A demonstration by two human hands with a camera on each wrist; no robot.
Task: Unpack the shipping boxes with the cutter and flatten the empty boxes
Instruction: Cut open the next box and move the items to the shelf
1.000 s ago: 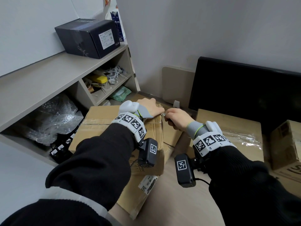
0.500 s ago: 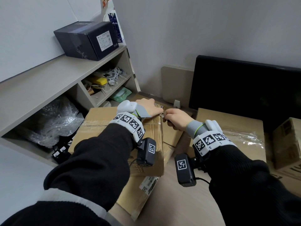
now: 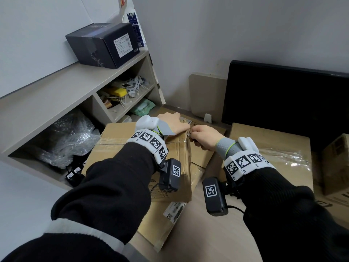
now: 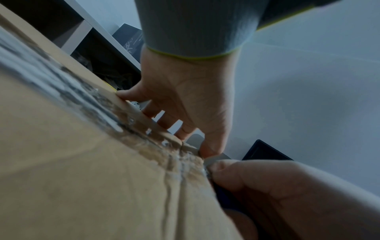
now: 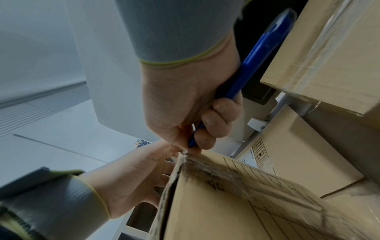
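Right hand is fisted around a blue cutter, fingers curled tight on the handle, tip down at the top far corner of the taped cardboard box; the blade itself is too small to make out. Left hand lies on top of the box at its far edge, fingers fairly straight and pressing down over the rim, holding nothing; the left wrist view shows the fingertips on the cardboard edge. Both hands almost touch at that corner. The box sits on a flat piece of cardboard with a white label, on the desk, just beside the shelf unit. The tape over the box's top seam looks crinkled; on the right wrist view the corner seam gapes a little. A second taped box sits to the right, near the right wrist, and a third box is at the right edge. Behind them is a black monitor. On the shelf top is a dark box with a white label; below it are bubble wrap and loose cables.
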